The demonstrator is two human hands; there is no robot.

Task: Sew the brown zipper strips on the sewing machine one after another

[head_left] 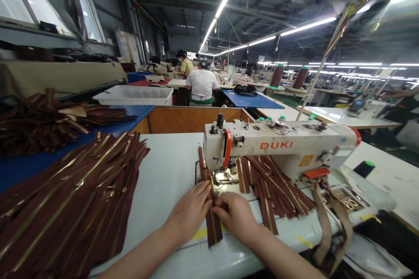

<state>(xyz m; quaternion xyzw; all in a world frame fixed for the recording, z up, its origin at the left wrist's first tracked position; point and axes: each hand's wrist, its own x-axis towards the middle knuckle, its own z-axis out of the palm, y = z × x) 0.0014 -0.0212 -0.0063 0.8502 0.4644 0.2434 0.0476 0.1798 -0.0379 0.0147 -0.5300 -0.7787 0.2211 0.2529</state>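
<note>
The left hand [191,209] lies flat, fingers spread, on the left edge of a brown zipper strip [211,209], while the right hand [236,214] presses the strip's other edge with curled fingertips, pinning rather than clasping it. Between them the strip runs straight away from the person, up to the presser foot [223,177] of a white DUKI sewing machine [278,144], so the two hands seem set as guides that keep the gold teeth lined up with the needle. Whether the needle is down in the tape is hard to tell at this size.

Just right of the foot, under the machine's arm, a fan of similar zipper pieces [273,187] lies on the bed, within short reach of the right hand. To the left, a far larger stack of zipper strips [72,200] covers the near end of the white work table [166,170], close to the left hand. Beyond, a seated worker in a white shirt [202,85] faces away, at another table.
</note>
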